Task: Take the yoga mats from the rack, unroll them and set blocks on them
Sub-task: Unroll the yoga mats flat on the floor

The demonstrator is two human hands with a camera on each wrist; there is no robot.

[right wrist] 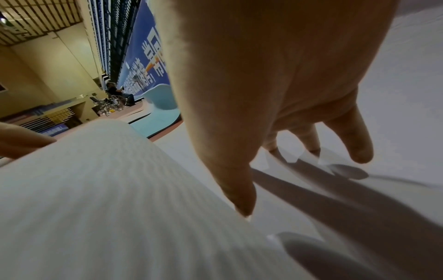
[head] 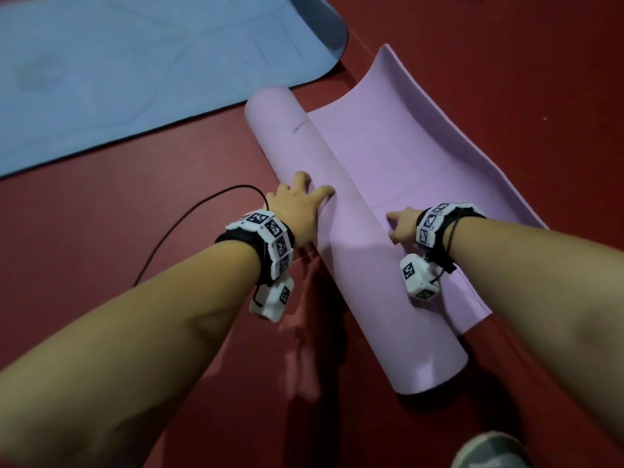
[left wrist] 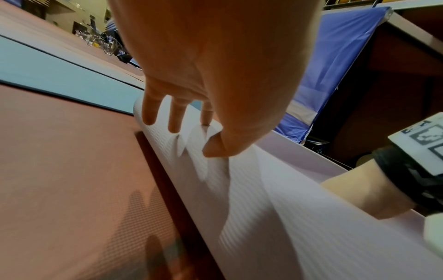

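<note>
A pink yoga mat lies half unrolled on the red floor. Its rolled part (head: 344,231) runs from near right to far left, and its flat part (head: 415,157) spreads to the right with the far end curling up. My left hand (head: 297,201) rests on top of the roll (left wrist: 239,208) with straight spread fingers (left wrist: 176,117). My right hand (head: 403,224) presses the flat part beside the roll (right wrist: 95,189), its fingers (right wrist: 354,136) straight and touching the mat. A blue mat (head: 118,72) lies unrolled at the far left. No blocks are in view.
A black cable (head: 189,217) loops on the red floor (head: 101,238) left of my left wrist. A grey shoe (head: 489,450) shows at the bottom right. In the left wrist view a blue tarp (left wrist: 335,66) and a wooden structure (left wrist: 407,75) stand beyond the mat.
</note>
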